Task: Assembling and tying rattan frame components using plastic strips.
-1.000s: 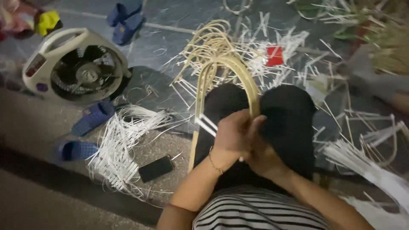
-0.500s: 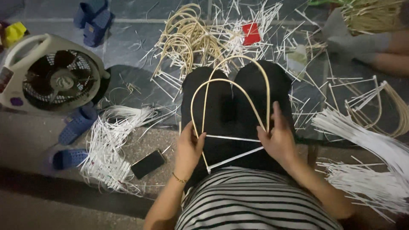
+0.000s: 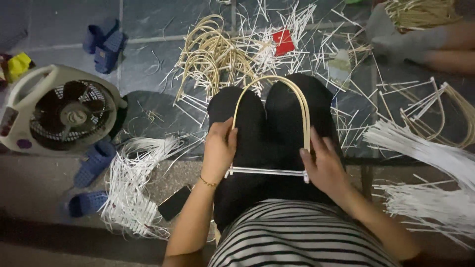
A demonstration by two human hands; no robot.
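Observation:
A bent cane arch (image 3: 269, 84) lies over my black-trousered knees, its two ends joined by a white strip (image 3: 267, 172) across my lap. My left hand (image 3: 219, 148) grips the arch's left leg near the strip's left end. My right hand (image 3: 324, 165) holds the right leg where the strip meets it. A gold bracelet sits on my left wrist. Beyond my knees a pile of similar cane arches (image 3: 210, 57) lies on the dark tiled floor among scattered white offcuts.
A white floor fan (image 3: 59, 111) stands at left with blue slippers (image 3: 96, 160) beside it. White strip bundles lie at lower left (image 3: 131, 188) and at right (image 3: 425, 158). A black phone (image 3: 174, 202) and a red object (image 3: 283, 42) lie on the floor. Another person's limb (image 3: 435, 42) at upper right.
My hands have spread apart from a clasp at the arch's base to its two legs. The arch now lies flatter across my knees, with the white strip straight between its ends.

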